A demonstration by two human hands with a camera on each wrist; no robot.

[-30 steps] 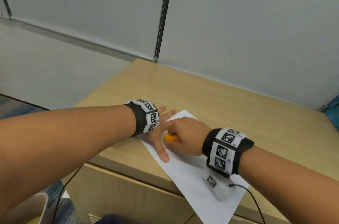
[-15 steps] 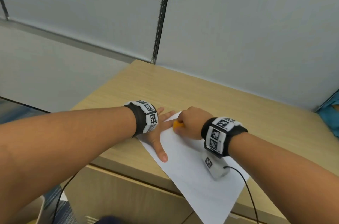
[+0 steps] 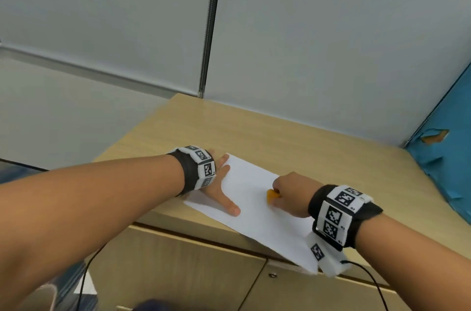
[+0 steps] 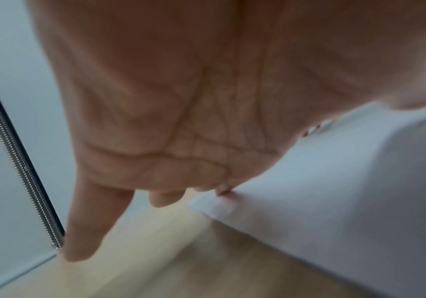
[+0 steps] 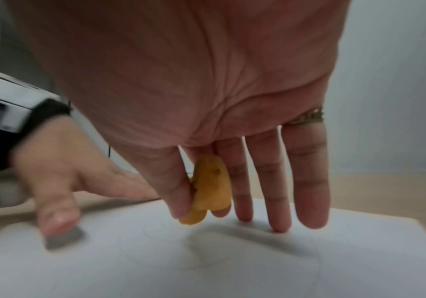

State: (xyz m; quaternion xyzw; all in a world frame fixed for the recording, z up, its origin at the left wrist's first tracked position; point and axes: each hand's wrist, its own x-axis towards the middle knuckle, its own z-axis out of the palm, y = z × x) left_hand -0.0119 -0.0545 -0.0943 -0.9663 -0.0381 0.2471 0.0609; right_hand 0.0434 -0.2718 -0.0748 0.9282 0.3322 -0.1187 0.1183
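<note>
A white sheet of paper [image 3: 254, 191] lies at an angle on a wooden cabinet top [image 3: 293, 142], its near corner hanging over the front edge. My left hand [image 3: 219, 188] rests flat on the sheet's left end, fingers spread and straight. My right hand [image 3: 289, 192] is over the middle of the sheet and pinches a small orange eraser [image 3: 270, 196]. In the right wrist view the eraser [image 5: 210, 189] sits between thumb and forefinger, its tip on the paper [image 5: 206, 262], where faint pencil lines show. The left wrist view shows my left palm [image 4: 168, 100] over the paper's edge [image 4: 334, 191].
Grey wall panels [image 3: 331, 43] close off the back of the cabinet top. A blue torn surface [image 3: 448, 170] stands at the right edge. A black cable [image 3: 369, 272] runs from my right wrist down over the cabinet front.
My right hand has carried the eraser from beside the left hand's fingers toward the sheet's far corner, then rightward to mid-sheet. The left hand has stayed flat on the paper.
</note>
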